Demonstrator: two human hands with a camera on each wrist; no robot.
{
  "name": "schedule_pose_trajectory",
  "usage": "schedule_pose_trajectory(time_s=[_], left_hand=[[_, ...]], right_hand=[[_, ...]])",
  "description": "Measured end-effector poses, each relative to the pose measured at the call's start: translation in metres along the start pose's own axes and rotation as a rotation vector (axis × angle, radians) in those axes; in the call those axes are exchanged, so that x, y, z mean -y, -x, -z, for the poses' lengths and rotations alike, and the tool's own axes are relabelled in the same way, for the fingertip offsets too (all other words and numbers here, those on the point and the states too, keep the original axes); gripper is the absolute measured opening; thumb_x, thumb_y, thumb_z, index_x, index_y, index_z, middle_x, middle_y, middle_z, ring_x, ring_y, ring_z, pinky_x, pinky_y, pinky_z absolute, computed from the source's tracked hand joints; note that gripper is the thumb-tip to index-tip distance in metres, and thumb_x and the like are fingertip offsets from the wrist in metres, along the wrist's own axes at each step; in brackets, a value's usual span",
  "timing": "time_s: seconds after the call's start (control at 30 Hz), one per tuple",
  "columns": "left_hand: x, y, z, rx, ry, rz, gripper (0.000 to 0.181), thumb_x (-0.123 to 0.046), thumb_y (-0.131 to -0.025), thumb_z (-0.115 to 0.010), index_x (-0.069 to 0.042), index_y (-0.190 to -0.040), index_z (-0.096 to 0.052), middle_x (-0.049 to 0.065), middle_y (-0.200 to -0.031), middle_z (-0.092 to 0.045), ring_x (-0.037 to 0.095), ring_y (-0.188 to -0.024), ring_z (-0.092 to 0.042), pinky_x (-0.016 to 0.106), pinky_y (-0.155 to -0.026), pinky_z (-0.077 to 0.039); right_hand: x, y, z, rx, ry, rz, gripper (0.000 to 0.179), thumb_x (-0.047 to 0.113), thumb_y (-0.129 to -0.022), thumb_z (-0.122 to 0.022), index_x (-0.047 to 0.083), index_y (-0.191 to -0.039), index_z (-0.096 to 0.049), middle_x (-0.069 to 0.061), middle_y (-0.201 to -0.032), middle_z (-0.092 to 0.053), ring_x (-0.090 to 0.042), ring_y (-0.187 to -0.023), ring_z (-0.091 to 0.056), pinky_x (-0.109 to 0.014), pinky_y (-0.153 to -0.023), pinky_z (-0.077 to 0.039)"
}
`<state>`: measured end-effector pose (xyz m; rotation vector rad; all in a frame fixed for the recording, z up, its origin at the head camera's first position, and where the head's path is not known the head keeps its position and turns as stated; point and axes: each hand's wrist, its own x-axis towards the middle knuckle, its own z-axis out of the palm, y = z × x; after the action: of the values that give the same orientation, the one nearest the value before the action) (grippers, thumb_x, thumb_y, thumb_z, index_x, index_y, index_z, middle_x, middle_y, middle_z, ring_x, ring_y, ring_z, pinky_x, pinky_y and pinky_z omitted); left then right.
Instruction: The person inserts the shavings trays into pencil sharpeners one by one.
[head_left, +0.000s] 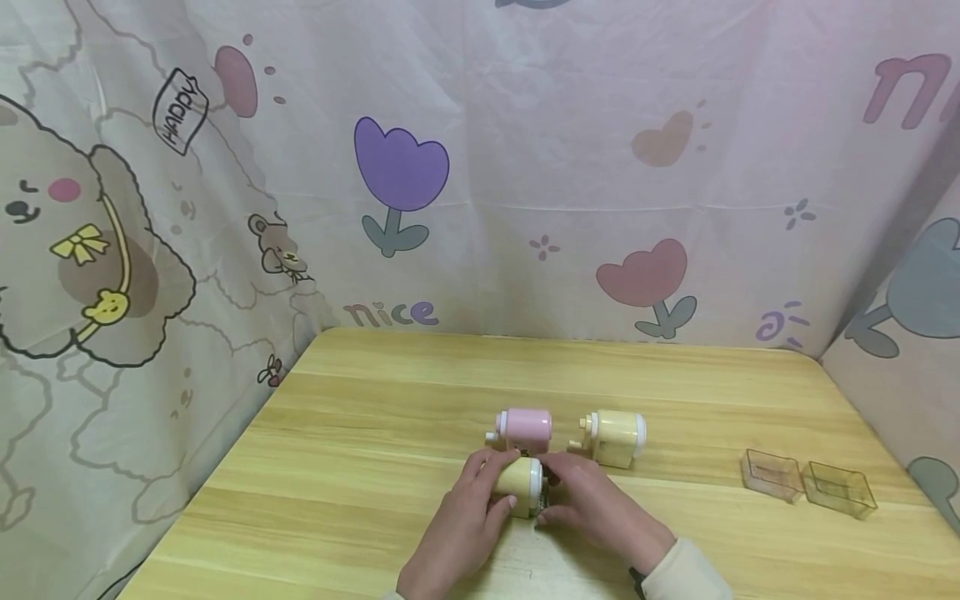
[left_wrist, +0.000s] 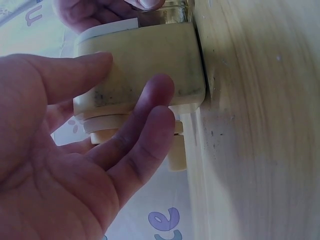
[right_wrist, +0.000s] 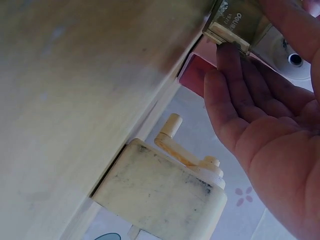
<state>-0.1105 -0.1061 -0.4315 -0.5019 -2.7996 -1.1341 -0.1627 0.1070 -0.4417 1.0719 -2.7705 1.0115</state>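
A yellow crank pencil sharpener (head_left: 516, 492) stands near the table's front, its white end facing right. My left hand (head_left: 467, 512) holds it, with the thumb on the near side and fingers over the far side. In the left wrist view, dark smudges mark the body of the sharpener (left_wrist: 145, 65), and its crank points away from the white end. My right hand (head_left: 596, 502) is at that white end, where its fingers pinch a see-through shavings drawer (right_wrist: 234, 20) with lettering on it. How far the drawer sits inside the body is hidden.
Just behind stands a pink pencil sharpener (head_left: 529, 427). Another yellow sharpener (head_left: 619, 437) is to its right, its crank pointing left. Two see-through drawers, one pinkish (head_left: 771, 477) and one yellowish (head_left: 838, 489), lie at the table's right. A printed curtain (head_left: 510, 167) surrounds the table.
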Motion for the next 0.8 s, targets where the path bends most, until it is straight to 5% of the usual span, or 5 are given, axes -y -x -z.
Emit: schedule_pose_trajectory(time_s=[0.8], left_hand=[[-0.0004,0.0001,0.0000,0.003,-0.002,0.003,0.051,-0.012,-0.100,-0.066,-0.020,-0.148,-0.050,0.005,-0.145,-0.050,0.033,-0.111,-0.068,0.050,-0.092,-0.058]], right_hand=[[0.0022,-0.0019,-0.0005,-0.003,-0.008,0.027,0.061,0.015,-0.074,-0.092,0.006,-0.128,-0.066,-0.001,-0.112,-0.072,-0.012,-0.096,-0.065,-0.033,-0.085,-0.058]])
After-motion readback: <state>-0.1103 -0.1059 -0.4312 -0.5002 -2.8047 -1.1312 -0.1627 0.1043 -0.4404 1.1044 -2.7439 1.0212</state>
